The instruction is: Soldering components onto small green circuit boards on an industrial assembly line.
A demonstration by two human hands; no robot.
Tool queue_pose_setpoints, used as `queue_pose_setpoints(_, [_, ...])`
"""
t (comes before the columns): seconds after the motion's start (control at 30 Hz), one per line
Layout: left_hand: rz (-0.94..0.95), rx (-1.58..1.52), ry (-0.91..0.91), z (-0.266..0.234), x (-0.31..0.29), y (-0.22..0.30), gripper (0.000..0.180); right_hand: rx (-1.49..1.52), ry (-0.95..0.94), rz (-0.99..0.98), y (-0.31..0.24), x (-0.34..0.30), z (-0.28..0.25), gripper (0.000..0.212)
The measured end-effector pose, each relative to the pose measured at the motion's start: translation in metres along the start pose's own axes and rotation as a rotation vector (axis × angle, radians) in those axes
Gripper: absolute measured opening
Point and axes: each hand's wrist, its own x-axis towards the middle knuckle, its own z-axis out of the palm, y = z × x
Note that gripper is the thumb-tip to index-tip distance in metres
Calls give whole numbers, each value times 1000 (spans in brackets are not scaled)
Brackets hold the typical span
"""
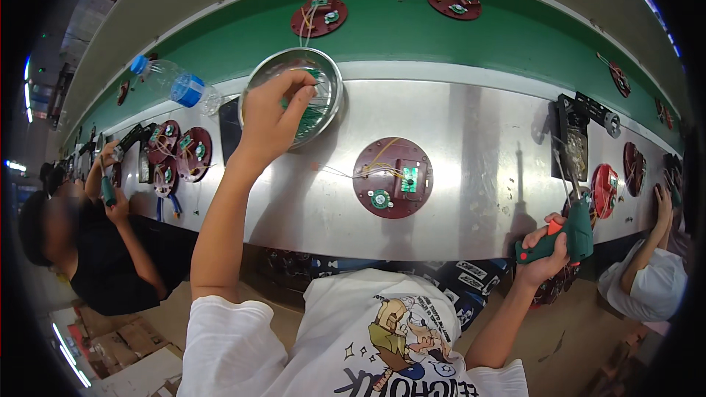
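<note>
My left hand (pixel 268 114) reaches over a round steel bowl (pixel 334 112), thumb and fingertips pinched together. Whatever lies between those fingertips is too small to make out. Inside the bowl are green pieces (pixel 312 116), partly covered by the hand. In my right hand (pixel 546 263) is a green cordless screwdriver (pixel 581 231) with a red trigger, its long thin bit pointing away from me. Between the hands a dark red round plate (pixel 395 202) lies flat on the steel bench. It carries a green circuit board (pixel 410 179), a smaller round green board (pixel 379 199) and thin wires.
Beyond the steel bench (pixel 441 117) runs a green belt (pixel 390 26) carrying more red plates (pixel 318 16). A clear plastic bottle (pixel 165 77) leans left of the bowl. A black fixture (pixel 572 132) stands at right. Co-workers sit left (pixel 103 257) and right (pixel 643 279).
</note>
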Motion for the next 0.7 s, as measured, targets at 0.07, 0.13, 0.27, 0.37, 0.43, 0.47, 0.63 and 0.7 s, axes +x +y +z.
queue_pose_setpoints(0.07, [15, -38, 27, 8, -12, 28, 12, -23, -106, 0, 1, -4, 0, 38])
queue_pose_setpoints(0.13, [11, -20, -18, 23, -31, 47, 11, -4, -250, 43, 2, -13, -1, 45])
queue_pose_setpoints(0.27, [167, -55, -86, 63, -63, 61, 10, -132, -417, 212, 0, -55, 18, 57])
queue_pose_setpoints(0.37, [256, -27, -48, 86, -78, 53, 12, -172, -554, 215, 3, -62, 25, 56])
queue_pose_setpoints(0.43, [329, 44, 4, 94, -83, 50, 16, -164, -592, 206, 3, -62, 29, 49])
queue_pose_setpoints(0.47, [322, 42, 6, 96, -83, 50, 16, -234, -618, 224, -1, -60, 32, 53])
queue_pose_setpoints(0.63, [372, 81, 54, 99, -83, 48, 16, -365, -714, 126, 2, -54, 35, 54])
queue_pose_setpoints(0.7, [366, 71, 55, 100, -83, 47, 16, -413, -706, 24, 8, -56, 34, 55])
